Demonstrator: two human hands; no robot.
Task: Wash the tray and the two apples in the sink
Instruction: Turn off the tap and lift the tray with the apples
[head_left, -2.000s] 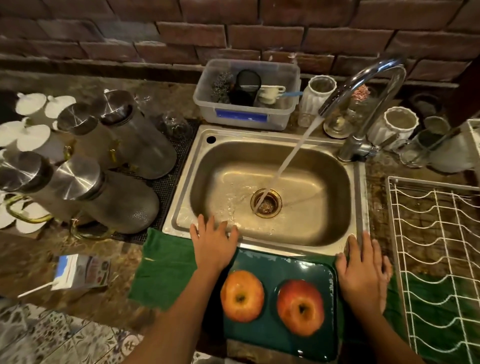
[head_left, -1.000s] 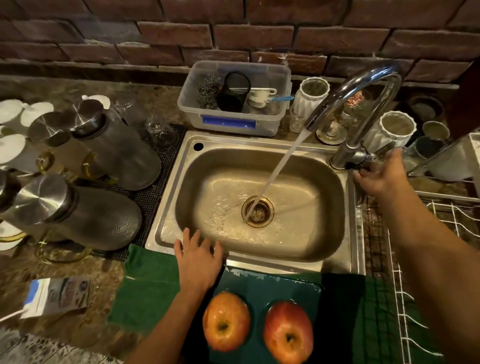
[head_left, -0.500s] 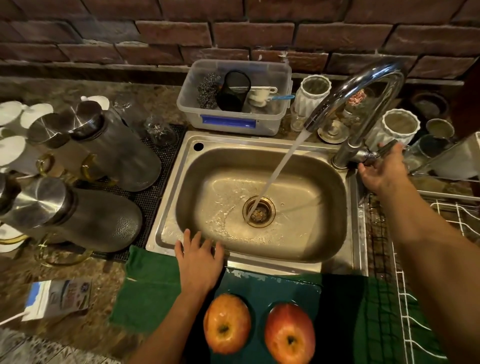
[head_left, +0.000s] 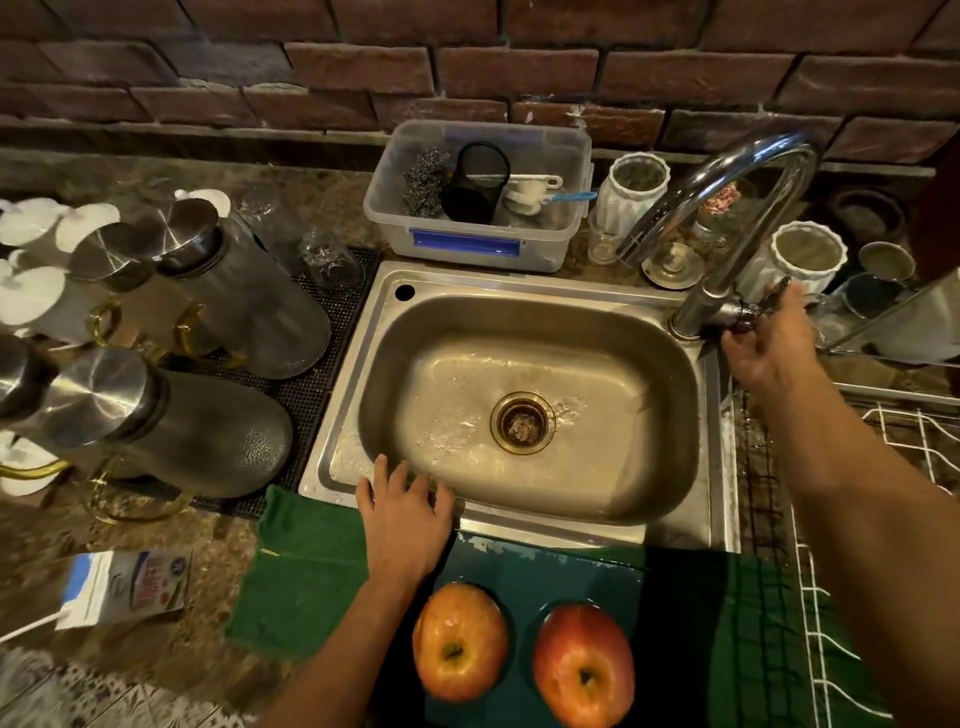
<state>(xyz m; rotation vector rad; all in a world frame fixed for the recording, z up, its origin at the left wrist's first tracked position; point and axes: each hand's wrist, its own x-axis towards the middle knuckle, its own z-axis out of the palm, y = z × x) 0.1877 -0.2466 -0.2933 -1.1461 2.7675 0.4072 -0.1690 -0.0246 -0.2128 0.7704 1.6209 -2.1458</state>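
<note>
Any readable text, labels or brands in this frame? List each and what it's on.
Nothing can be read with confidence.
Carton on the counter, left of the green cloth: printed red and blue lettering, too blurred to read.
Blue label on the front of the clear plastic bin: no legible text.
Sink rim, near-left corner: faint stamped marks, unreadable.

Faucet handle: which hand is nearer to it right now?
Right. The right hand is at the faucet handle, fingers touching it. The left hand rests flat on the sink front rim, across the basin from it.
</note>
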